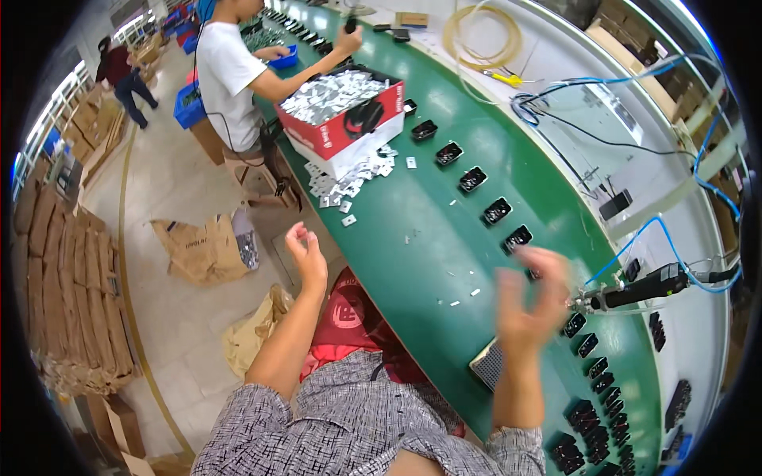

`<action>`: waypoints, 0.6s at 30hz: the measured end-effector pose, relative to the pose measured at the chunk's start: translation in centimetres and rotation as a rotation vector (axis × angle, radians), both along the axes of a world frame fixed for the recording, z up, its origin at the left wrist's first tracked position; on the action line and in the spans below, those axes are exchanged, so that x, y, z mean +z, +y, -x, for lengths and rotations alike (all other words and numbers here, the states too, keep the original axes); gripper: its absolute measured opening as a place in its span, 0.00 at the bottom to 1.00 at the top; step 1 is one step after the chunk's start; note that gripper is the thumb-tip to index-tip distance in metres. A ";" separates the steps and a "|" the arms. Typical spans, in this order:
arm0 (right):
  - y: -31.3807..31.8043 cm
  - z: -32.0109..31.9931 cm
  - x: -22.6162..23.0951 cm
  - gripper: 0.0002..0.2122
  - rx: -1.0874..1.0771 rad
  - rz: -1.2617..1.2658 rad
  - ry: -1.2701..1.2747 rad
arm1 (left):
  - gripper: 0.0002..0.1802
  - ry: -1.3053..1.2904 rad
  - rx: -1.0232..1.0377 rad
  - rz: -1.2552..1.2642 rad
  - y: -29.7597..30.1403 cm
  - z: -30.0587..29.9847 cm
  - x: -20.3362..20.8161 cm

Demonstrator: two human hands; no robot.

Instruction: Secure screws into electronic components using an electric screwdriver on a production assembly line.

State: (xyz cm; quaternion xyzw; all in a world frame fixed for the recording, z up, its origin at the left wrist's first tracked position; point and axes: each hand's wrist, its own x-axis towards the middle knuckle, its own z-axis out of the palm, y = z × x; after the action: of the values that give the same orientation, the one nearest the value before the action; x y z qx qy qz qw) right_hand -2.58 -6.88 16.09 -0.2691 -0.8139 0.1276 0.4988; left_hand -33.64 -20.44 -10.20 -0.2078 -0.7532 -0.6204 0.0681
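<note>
Wide grip, blurred right hand [526, 316] near a small black boxlike casing [517, 239], pale-rimmed

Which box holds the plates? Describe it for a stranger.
Find the green table, then the worker in white beside it. By them stands a large box of pale plates; its red and white sides set it apart from the black housings.

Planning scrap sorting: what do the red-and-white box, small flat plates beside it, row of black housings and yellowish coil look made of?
Red-and-white box: probably printed cardboard; thin, flat walls.
Small flat plates: likely metal, pale silvery-grey; coated plastic possible.
Black housings: probably moulded plastic; dark rims, bright glints, sheen unclear.
Yellowish coil: likely flexible plastic tubing; smooth, rounded loops.
</note>
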 end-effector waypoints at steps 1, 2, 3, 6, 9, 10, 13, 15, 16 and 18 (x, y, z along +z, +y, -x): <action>-0.7 4.3 -2.2 0.12 0.234 0.223 -0.077 | 0.21 -0.064 0.045 -0.014 0.8 1.1 -0.4; -0.1 7.7 -4.9 0.11 0.484 0.226 -0.210 | 0.22 -0.129 0.075 -0.041 2.6 2.2 -0.2; 0.9 10.7 -7.7 0.11 0.504 0.169 -0.330 | 0.22 -0.191 0.090 -0.069 5.1 3.0 0.2; 2.8 18.3 -13.3 0.10 0.508 0.163 -0.518 | 0.26 -0.365 0.192 -0.140 9.7 7.9 1.5; 3.7 22.9 -15.7 0.10 0.551 0.123 -0.565 | 0.32 -0.533 0.333 -0.203 11.3 11.9 1.1; 4.1 23.6 -16.3 0.10 0.576 0.096 -0.583 | 0.32 -0.549 0.335 -0.200 12.2 12.3 1.4; 5.0 24.7 -17.8 0.10 0.630 0.050 -0.623 | 0.34 -0.649 0.407 -0.044 13.9 12.8 2.1; 5.3 24.9 -17.9 0.10 0.651 0.031 -0.648 | 0.35 -0.706 0.378 -0.043 14.2 13.0 2.1; 5.4 24.8 -17.8 0.10 0.661 0.023 -0.659 | 0.36 -0.733 0.362 -0.042 14.1 12.9 2.1; 5.6 24.5 -17.3 0.10 0.670 0.020 -0.675 | 0.37 -0.767 0.347 -0.037 14.0 12.9 2.4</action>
State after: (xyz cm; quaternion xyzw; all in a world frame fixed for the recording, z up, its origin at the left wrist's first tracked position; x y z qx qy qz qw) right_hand -27.07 -1.32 -1.20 -0.0229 -0.9713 0.1947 0.1350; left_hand -46.52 -6.47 -7.80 0.1692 -0.7366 -0.6455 -0.1101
